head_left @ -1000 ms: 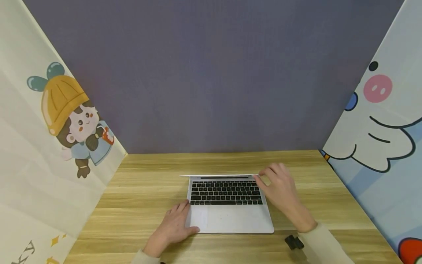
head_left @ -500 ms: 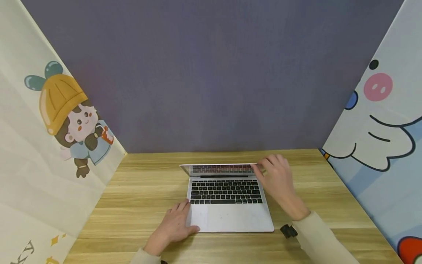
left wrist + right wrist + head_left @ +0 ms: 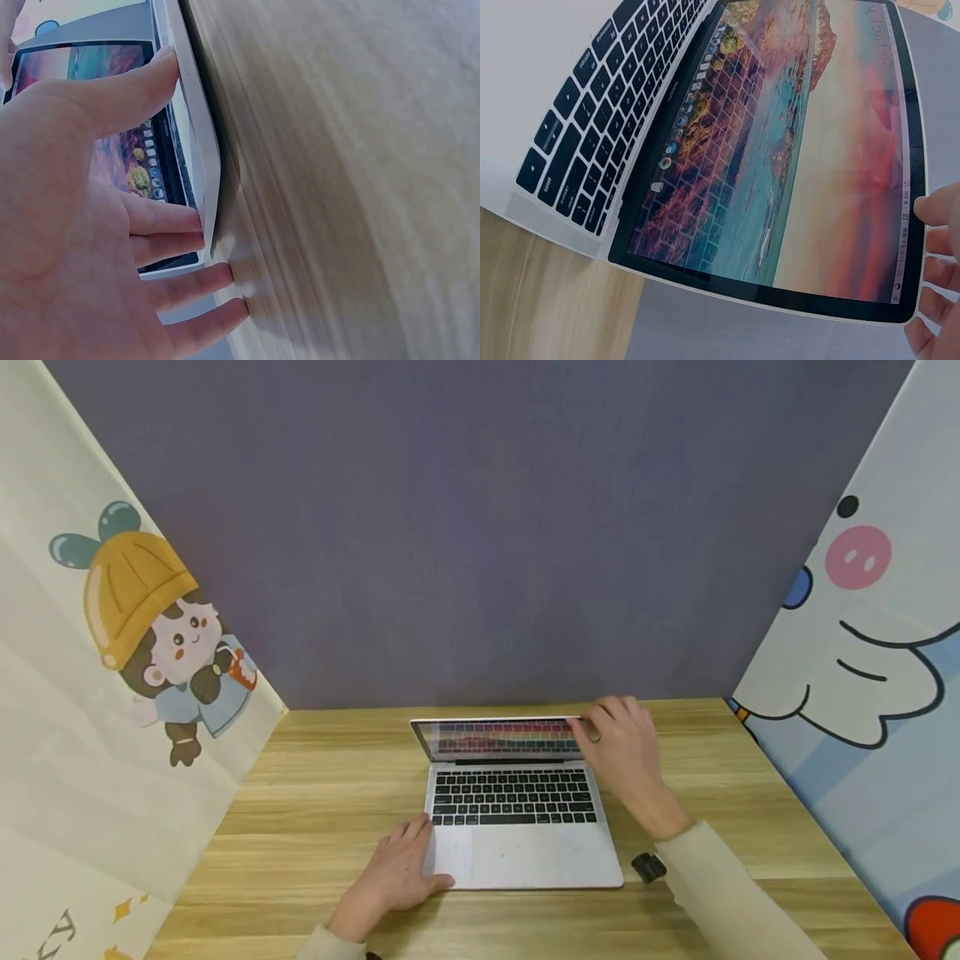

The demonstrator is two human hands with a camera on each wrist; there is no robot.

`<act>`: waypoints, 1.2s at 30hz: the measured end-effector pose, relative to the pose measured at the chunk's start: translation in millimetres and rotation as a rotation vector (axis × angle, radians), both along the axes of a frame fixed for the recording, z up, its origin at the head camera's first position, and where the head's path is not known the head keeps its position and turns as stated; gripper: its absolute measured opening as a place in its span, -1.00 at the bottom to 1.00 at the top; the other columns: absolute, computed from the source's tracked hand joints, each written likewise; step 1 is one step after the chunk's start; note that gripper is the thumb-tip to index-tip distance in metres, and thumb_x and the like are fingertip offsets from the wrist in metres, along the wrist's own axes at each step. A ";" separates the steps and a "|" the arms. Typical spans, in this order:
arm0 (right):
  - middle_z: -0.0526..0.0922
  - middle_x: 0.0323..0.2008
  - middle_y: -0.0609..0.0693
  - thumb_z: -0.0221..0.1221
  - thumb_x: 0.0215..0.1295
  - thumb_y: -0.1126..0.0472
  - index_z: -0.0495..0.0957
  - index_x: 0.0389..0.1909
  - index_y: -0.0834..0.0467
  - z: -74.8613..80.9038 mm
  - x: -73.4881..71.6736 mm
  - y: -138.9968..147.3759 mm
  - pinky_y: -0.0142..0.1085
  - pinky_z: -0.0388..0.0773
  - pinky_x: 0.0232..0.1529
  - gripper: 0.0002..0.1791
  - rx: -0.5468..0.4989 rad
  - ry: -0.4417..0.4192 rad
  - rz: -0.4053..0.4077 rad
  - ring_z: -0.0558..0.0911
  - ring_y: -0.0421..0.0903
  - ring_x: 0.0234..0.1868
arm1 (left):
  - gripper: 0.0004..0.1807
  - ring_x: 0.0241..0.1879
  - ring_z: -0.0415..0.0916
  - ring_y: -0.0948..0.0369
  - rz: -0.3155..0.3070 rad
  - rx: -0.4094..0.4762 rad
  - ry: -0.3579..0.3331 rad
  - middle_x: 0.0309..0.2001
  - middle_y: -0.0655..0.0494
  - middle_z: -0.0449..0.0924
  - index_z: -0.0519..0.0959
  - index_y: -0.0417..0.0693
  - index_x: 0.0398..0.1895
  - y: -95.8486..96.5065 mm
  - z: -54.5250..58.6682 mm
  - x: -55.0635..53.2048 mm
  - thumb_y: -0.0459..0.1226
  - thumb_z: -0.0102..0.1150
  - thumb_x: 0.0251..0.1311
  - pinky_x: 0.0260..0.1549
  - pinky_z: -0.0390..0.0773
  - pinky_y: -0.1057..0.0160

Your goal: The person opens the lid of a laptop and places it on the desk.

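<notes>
A silver laptop with black keys stands on the wooden table, its screen lit with a colourful desktop picture. The lid is raised and leans over the hinge in the head view. My right hand pinches the lid's upper right corner, thumb on the screen's black border and the other fingers behind it. At the front left corner of the base rests my left hand, fingers extended. Its thumb lies at the front edge, two fingers touch the left side, and the others reach the table in the left wrist view.
A wood-grain table carries the laptop. Behind it rises a grey-purple panel. Printed cartoon sheets flank it, a left sheet and a right sheet. A small black clip-like piece sits by the right sleeve.
The lid has swung up and back from nearly edge-on, and more of the screen shows. My right hand has moved up and away with its corner. The left hand has stayed put.
</notes>
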State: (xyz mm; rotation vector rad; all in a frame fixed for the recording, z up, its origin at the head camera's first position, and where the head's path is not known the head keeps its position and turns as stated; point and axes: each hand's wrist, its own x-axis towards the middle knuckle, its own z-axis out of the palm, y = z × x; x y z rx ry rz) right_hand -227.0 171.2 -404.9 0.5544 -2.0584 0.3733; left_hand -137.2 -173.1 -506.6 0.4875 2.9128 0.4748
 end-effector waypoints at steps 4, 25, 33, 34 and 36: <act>0.63 -0.43 0.12 0.46 0.11 0.18 0.68 -0.48 0.24 0.3 -4.8 -0.4 0.05 0.47 -0.37 -0.79 0.002 0.012 -0.006 0.53 0.19 -0.33 | 0.14 0.40 0.21 -0.29 0.002 -0.003 -0.008 0.47 -0.33 0.21 0.25 -0.44 0.45 0.0 0.4 0.4 0.25 0.36 0.07 0.31 0.28 -0.35; 0.65 -0.39 0.15 0.46 0.16 0.17 0.69 -0.46 0.26 7.4 -32.8 -2.9 0.03 0.44 -0.47 -0.77 0.017 -0.009 -0.043 0.54 0.21 -0.31 | 0.15 0.41 0.19 -0.31 0.019 0.008 -0.029 0.48 -0.33 0.20 0.24 -0.44 0.46 0.9 -0.1 0.7 0.24 0.39 0.04 0.31 0.26 -0.37; 0.66 -0.39 0.16 0.44 0.18 0.16 0.70 -0.45 0.26 10.8 -43.2 -3.0 0.04 0.45 -0.49 -0.77 0.028 0.000 -0.039 0.54 0.21 -0.33 | 0.15 0.40 0.18 -0.32 0.019 0.017 -0.027 0.48 -0.34 0.19 0.24 -0.44 0.46 1.2 0.8 -0.1 0.23 0.40 0.04 0.30 0.25 -0.38; 0.66 -0.38 0.16 0.44 0.19 0.16 0.70 -0.44 0.25 11.0 -44.9 -2.9 0.04 0.46 -0.49 -0.77 0.031 -0.003 -0.042 0.54 0.21 -0.33 | 0.15 0.40 0.18 -0.32 0.020 0.017 -0.028 0.48 -0.34 0.19 0.24 -0.44 0.46 1.2 1.0 -0.4 0.23 0.40 0.04 0.30 0.25 -0.38; 0.66 -0.37 0.15 0.44 0.20 0.15 0.70 -0.44 0.25 10.9 -48.9 -2.6 0.04 0.46 -0.48 -0.77 0.030 -0.006 -0.048 0.54 0.20 -0.32 | 0.15 0.40 0.19 -0.32 0.020 0.016 -0.026 0.48 -0.34 0.19 0.24 -0.44 0.45 0.8 1.1 -0.9 0.23 0.40 0.04 0.30 0.25 -0.38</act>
